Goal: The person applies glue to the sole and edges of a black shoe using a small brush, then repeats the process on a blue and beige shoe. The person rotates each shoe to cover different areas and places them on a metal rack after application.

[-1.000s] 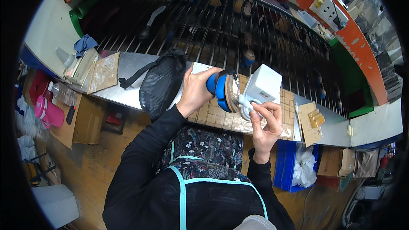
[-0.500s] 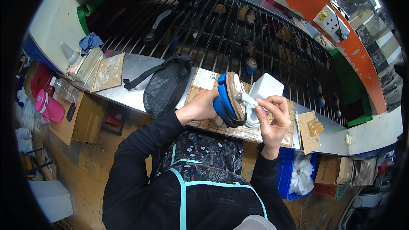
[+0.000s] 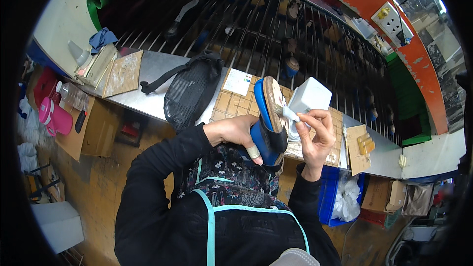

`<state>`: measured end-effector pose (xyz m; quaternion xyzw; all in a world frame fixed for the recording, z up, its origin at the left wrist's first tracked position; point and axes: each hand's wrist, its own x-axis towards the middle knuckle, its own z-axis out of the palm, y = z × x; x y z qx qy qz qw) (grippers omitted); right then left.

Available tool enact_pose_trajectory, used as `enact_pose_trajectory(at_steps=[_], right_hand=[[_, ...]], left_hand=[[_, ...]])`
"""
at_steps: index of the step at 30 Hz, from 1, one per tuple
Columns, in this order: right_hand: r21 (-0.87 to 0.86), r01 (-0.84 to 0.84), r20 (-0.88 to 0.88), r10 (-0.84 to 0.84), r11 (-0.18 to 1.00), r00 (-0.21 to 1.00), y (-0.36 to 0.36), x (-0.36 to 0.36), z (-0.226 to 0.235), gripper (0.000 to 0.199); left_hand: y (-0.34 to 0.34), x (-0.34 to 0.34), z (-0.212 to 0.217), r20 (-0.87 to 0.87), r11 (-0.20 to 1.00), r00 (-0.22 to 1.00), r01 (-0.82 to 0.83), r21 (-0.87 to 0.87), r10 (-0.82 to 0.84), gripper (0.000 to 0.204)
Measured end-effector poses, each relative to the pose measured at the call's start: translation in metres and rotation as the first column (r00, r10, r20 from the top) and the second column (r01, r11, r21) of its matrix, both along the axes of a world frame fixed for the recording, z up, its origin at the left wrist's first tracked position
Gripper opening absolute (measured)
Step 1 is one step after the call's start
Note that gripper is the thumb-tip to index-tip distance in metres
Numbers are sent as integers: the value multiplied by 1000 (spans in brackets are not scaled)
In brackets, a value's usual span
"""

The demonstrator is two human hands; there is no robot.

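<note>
My left hand (image 3: pixel 237 132) is closed around a blue sandal (image 3: pixel 262 99) with a black strap and a tan sole edge, holding it turned on its side. One of its fingers carries a pale wrap at the tip. In a pinch, my right hand (image 3: pixel 318 140) holds a small pale applicator (image 3: pixel 290 114); its tip meets the whitish underside of the sandal. Whether that tip is a brush or a pad is too small to tell. Right behind stands a white plastic container (image 3: pixel 311 96), partly hidden by the sandal and my right hand.
A worn cardboard mat (image 3: pixel 224 112) covers the worktop and bears a white card (image 3: pixel 238 82). Left of it lies a black mesh bag (image 3: pixel 191 93). Beyond run the metal rods of a rack (image 3: pixel 246 34) with several shoes. A blue crate (image 3: pixel 329 197) stands below right.
The sandal has tipped more upright and come slightly toward me, with my left hand's wrapped finger now showing. My right hand keeps the applicator against the sole. The view has shifted a little.
</note>
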<state>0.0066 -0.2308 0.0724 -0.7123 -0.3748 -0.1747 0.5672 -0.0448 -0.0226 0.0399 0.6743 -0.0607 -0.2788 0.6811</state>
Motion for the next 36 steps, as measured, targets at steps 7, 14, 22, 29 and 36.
enact_pose_trajectory(at_steps=[7, 14, 22, 29, 36], right_hand=[[-9, -13, -30, 13, 1000, 999, -10, 1, -17, 19], [-32, -47, -45, 46, 998, 998, -19, 1, -29, 19], [-40, -157, -64, 154, 987, 986, -29, 18, -26, 17], [-77, -75, -69, 70, 994, 995, -21, 13, -21, 14], [-62, -46, -107, 39, 997, 993, -15, 11, -14, 13]], left_hand=[[-6, -5, -9, -110, 995, 989, 95, -13, -96, 78], [-9, -8, -16, -249, 977, 951, 151, -148, -185, 76], [-14, -13, -24, -207, 985, 968, 114, -133, -140, 74], [-16, -13, -30, -130, 991, 985, 101, -92, -113, 73], [-17, -15, -26, -110, 992, 993, 39, -118, -52, 74]])
